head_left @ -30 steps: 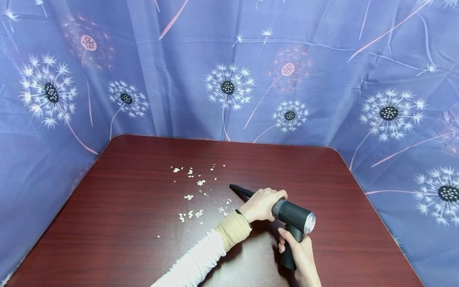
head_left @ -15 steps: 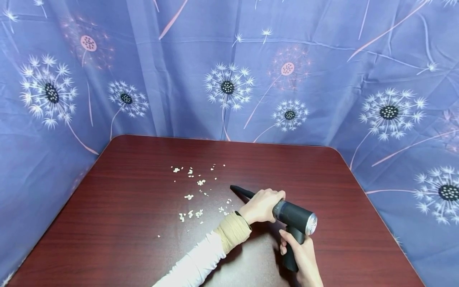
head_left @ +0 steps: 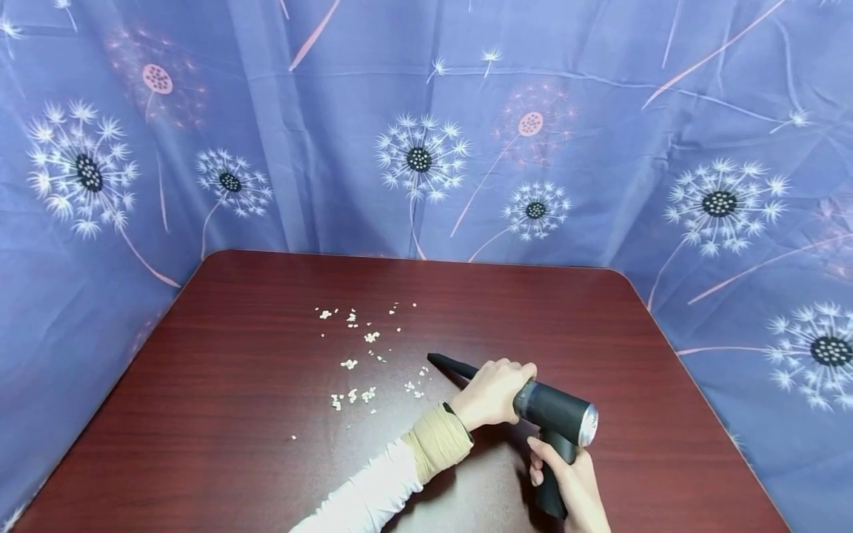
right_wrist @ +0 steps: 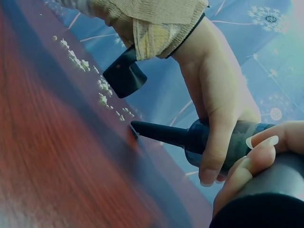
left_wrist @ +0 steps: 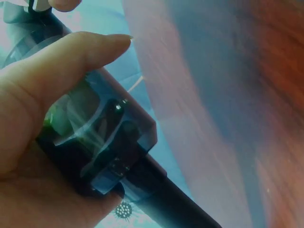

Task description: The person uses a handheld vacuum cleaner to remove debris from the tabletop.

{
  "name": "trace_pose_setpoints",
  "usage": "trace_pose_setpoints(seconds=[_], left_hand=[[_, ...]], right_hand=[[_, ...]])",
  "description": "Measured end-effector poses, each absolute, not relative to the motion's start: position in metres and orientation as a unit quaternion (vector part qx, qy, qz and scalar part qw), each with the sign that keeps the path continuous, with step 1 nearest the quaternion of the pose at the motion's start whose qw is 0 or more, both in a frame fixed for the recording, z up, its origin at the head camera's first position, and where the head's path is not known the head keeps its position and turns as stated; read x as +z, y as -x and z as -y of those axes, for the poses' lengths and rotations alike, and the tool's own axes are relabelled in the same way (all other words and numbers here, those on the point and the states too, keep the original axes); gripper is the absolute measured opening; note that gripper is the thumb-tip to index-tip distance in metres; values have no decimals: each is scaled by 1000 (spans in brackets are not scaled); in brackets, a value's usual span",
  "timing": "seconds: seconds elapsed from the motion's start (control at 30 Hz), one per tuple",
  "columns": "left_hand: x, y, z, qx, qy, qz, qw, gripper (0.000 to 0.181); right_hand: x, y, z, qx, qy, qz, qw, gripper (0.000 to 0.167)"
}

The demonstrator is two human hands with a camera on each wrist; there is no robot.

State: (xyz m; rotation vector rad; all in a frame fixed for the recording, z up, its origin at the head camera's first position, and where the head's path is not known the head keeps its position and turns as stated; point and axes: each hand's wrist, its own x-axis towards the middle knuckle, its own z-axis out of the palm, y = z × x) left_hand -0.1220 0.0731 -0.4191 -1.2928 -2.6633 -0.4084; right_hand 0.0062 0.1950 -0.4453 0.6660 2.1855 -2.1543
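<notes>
A black handheld vacuum cleaner (head_left: 556,409) with a silver rear end is held just above the table, its narrow nozzle (head_left: 452,364) aimed left. My left hand (head_left: 492,392) grips the front of its body from above. In the left wrist view, the thumb (left_wrist: 80,59) lies over the clear dust cup (left_wrist: 111,128). My right hand (head_left: 574,485) holds the handle (head_left: 553,481), fingers curled round it. Off-white crumbs (head_left: 349,364) lie scattered left of the nozzle tip, apart from it. The right wrist view shows the nozzle (right_wrist: 161,133) pointing towards the crumbs (right_wrist: 78,59).
The dark red wooden table (head_left: 220,429) has rounded far corners. A blue dandelion-print curtain (head_left: 346,163) hangs behind it and along both sides. A black device (right_wrist: 126,76) sits at the left wrist beside a tan wrap (right_wrist: 166,28).
Both hands and the vacuum cleaner have moved a little to the right and nearer to me. The head view has shifted slightly. The crumbs stay scattered as before.
</notes>
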Motion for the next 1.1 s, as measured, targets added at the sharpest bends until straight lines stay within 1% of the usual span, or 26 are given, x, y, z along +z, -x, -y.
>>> trace_pose_setpoints(seconds=[0.2,0.4,0.7,0.9,1.1], left_hand=[[-420,112,-75,-136,417,895,81,48],[-418,101,-77,-133,397,904,90,52],[-417,90,-76,-131,380,910,102,52],[-418,87,-74,-136,373,913,97,53],[-418,86,-72,-138,372,913,98,53]], right_hand=[[-444,-11,-201,-671,-211,-711,13,17],[-443,-16,-209,-660,-199,-725,22,16],[-441,-22,-214,-654,-134,-744,28,16],[-440,-22,-215,-647,-139,-749,47,16],[-442,-22,-215,-651,-133,-745,49,16]])
